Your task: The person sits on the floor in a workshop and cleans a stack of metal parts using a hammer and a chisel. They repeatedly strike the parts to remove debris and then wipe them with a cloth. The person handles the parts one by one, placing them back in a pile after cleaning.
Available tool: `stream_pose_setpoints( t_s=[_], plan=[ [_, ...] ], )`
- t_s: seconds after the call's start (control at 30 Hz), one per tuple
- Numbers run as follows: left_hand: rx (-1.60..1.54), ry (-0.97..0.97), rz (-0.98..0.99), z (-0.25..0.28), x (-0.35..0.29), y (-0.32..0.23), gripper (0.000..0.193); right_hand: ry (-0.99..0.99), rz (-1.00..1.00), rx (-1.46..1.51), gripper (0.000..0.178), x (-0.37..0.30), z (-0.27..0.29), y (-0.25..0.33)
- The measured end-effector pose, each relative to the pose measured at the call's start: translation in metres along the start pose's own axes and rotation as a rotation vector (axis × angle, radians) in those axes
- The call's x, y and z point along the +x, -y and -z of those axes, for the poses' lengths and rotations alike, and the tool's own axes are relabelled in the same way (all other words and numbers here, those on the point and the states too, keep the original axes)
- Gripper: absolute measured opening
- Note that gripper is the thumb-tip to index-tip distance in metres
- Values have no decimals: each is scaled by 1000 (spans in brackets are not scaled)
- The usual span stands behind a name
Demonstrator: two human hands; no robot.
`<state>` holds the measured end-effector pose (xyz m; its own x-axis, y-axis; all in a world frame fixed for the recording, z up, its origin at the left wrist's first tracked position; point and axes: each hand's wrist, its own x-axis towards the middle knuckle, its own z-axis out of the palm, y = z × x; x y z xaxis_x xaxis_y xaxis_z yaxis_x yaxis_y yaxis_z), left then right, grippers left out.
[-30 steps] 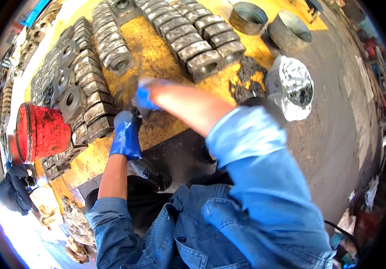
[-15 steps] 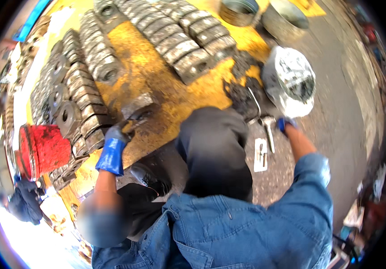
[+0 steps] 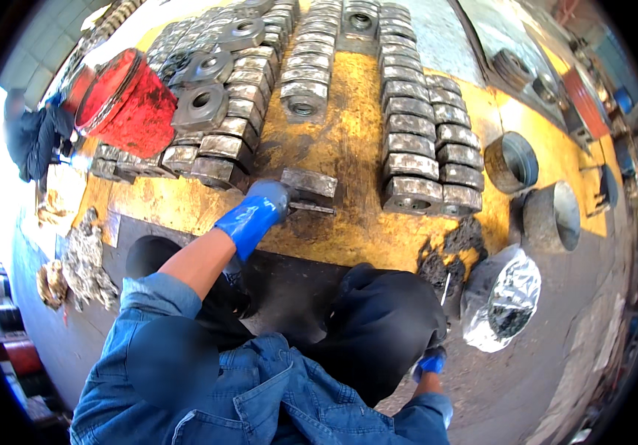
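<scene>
Under the head camera, the left hand (image 3: 259, 211), in a blue glove, closes its fingers on a grey metal block (image 3: 309, 184) lying on the yellow floor (image 3: 348, 156). A thin flat strip (image 3: 311, 208) sticks out just beneath the block, next to the gloved fingers. Beyond the grip, rows of blocks (image 3: 419, 141) run away from the person, and another heap of blocks with round holes (image 3: 207, 104) stands to the left of it. Further left of that heap a red bucket (image 3: 130, 96) lies tipped on its side; I cannot tell what is inside it. Well to the right of the grip stand two open metal cans (image 3: 511, 163), the nearer one (image 3: 552, 215) showing a bare grey inside. Nearer the person, right of the grip, a crumpled foil sheet (image 3: 504, 297) holds dark crumbs, with a dark lumpy pile (image 3: 448, 256) beside it. The right hand (image 3: 430, 363), also blue-gloved, shows only in part beside the dark knee (image 3: 385, 319), well apart from the block; whether its fingers are spread or closed I cannot tell.
</scene>
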<state>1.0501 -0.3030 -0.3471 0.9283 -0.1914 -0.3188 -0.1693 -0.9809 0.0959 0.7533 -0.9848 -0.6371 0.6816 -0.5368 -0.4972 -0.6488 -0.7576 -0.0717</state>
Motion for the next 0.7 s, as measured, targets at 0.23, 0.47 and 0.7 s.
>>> stream_pose_setpoints(
  t_s=[0.23, 0.47, 0.7],
  plan=[
    [56, 243, 113, 31, -4, -16, 29, 224, -84, 264, 19, -74, 108, 60],
    [-9, 189, 78, 16, -9, -12, 24, 133, 35, 329, 34, -84, 258, 94],
    [-44, 178, 113, 11, -21, -7, 24, -234, 530, 650, 12, -170, 438, 296]
  ],
)
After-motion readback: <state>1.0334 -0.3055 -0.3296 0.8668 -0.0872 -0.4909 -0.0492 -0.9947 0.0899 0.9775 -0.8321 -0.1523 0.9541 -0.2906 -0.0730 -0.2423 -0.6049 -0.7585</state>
